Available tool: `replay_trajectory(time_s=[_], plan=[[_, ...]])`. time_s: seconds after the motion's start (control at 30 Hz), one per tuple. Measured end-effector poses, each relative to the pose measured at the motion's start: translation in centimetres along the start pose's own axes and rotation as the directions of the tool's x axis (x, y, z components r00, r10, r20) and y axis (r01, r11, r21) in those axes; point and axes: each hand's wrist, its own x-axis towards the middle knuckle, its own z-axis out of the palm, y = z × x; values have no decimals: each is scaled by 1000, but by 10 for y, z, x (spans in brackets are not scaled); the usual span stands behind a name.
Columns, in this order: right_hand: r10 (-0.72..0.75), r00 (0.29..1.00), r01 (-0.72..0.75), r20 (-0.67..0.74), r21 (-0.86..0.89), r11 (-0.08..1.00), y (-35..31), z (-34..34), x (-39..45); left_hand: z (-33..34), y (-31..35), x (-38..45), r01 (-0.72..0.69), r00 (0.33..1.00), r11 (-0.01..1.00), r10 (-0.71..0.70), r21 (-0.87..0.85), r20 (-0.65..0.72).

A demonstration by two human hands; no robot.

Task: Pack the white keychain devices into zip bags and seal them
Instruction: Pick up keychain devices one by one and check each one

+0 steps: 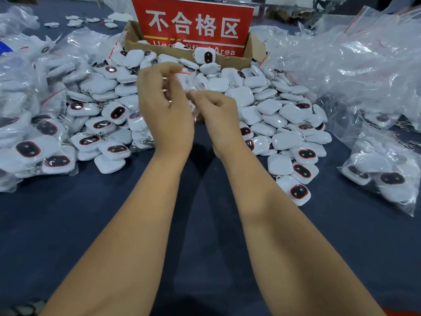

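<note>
White keychain device, blurred inside a small zip bag, held up above the loose heap on the worktop, left hand and right hand both pinching the bag, probably for sealing its strip.

Arms: two forearms, bare from elbow to wrist, no sleeve on either.
Left hand: a thin ring on one finger; nothing worn at the wrist.
Right hand: bare fingers; wrist also without band or watch.
</note>
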Motion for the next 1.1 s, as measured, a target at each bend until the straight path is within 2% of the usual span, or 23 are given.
replay_trajectory(time_s=[0.07, 0.13, 0.2, 0.3, 0.37, 0.4, 0.47, 0.5, 0.53, 0.57, 0.63, 0.73, 0.8, 0.87, 0.97, 1.1], plan=[[38, 997, -30, -73, 108, 994, -1, 0, 1, -5, -4, 10, 127, 979, 987, -140, -95, -147], [79, 983, -56, -167, 138, 989, -1, -3, 2, -8, -8, 19, 226, 924, 951, -277, -209, -263], [115, 946, -79, -304, 126, 989, -2, -8, 4, -11, -9, 25, 248, 892, 938, -318, -242, -320], [98, 908, -134, -407, -62, 989, 2, -17, 9, -13, -8, 26, 207, 891, 954, -276, -218, -360], [53, 950, -153, -307, -315, 937, 5, -19, 9, -12, -7, 24, 195, 906, 965, -245, -174, -344], [32, 978, -130, -205, -487, 864, 8, -18, 8, -11, -6, 22, 198, 917, 968, -239, -156, -320], [27, 1000, -12, 4, -827, 562, 14, -13, 5, -7, -4, 18, 194, 936, 971, -225, -139, -269], [31, 997, 47, 65, -911, 410, 17, -10, 4, -6, -3, 16, 187, 945, 973, -215, -132, -248], [28, 996, 69, 83, -941, 331, 17, -8, 2, -5, -2, 15, 182, 951, 975, -208, -127, -227], [11, 997, 68, 75, -946, 316, 17, -8, 3, -4, -3, 15, 183, 957, 975, -205, -122, -204], [-30, 999, 45, 36, -923, 383, 19, -11, 7, -4, -7, 15, 199, 968, 975, -211, -96, -138], [-36, 999, -3, -40, -707, 708, 18, -13, 5, 1, -13, 9, 219, 971, 976, -220, 17, 90], [-48, 995, -5, -84, -541, 841, 16, -12, 2, 7, -12, 0, 182, 939, 976, -208, 119, 274], [-26, 995, -20, -95, -450, 893, 15, -11, 1, 11, -11, -8, 125, 904, 974, -190, 188, 383], [16, 995, -53, -101, -378, 924, 13, -10, 3, 12, -15, -8, 132, 890, 962, -220, 238, 400], [99, 982, -127, -162, -168, 978, 14, -10, 6, 13, -21, -5, 94, 865, 947, -231, 308, 445]])
